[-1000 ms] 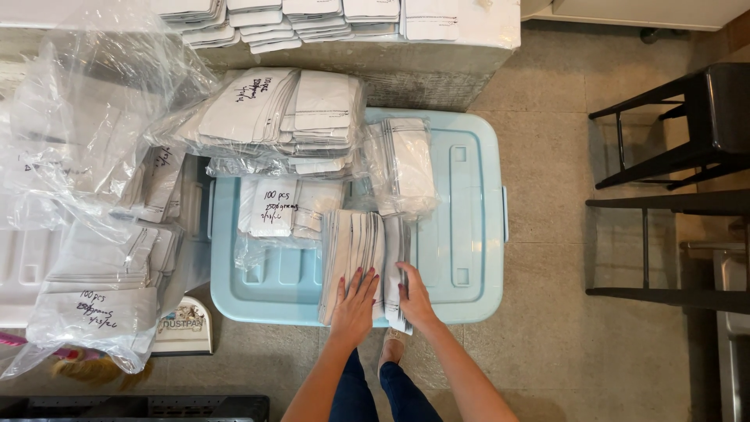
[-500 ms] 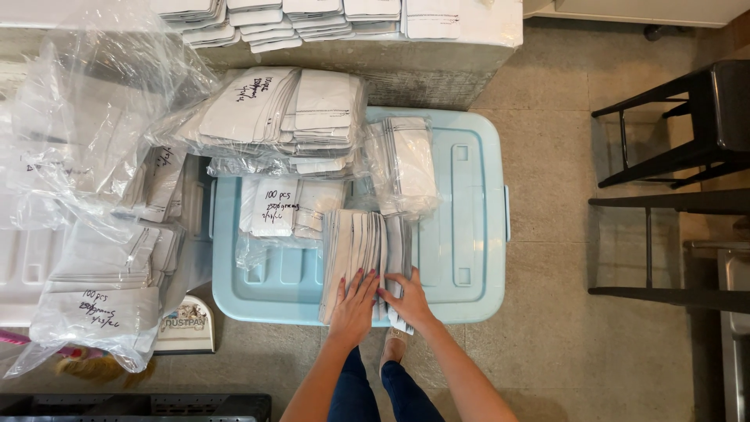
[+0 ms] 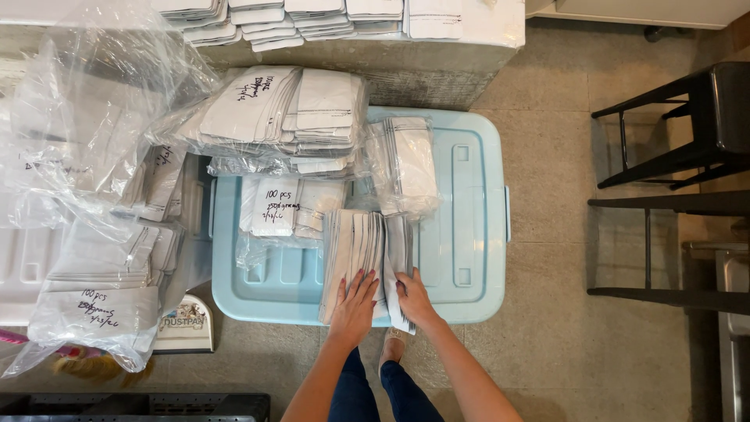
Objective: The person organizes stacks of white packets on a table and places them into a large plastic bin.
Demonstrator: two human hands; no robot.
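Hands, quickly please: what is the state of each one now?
Left hand: open, fingers spread flat on the stack of white flat packs.
Right hand: fingers curled on the stack's right edge, gripping some packs.

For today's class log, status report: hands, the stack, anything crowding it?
Left hand flat on grey pouch stack. Right hand gripping the stack's right edge. Stack on blue bin lid. Bagged bundles crowd its far side.

Left hand [image 3: 355,306] and right hand [image 3: 412,298] press on fanned stack of flat pouches [image 3: 361,252], atop pale-blue bin lid [image 3: 469,227]; bagged pouches [image 3: 269,205] beside.
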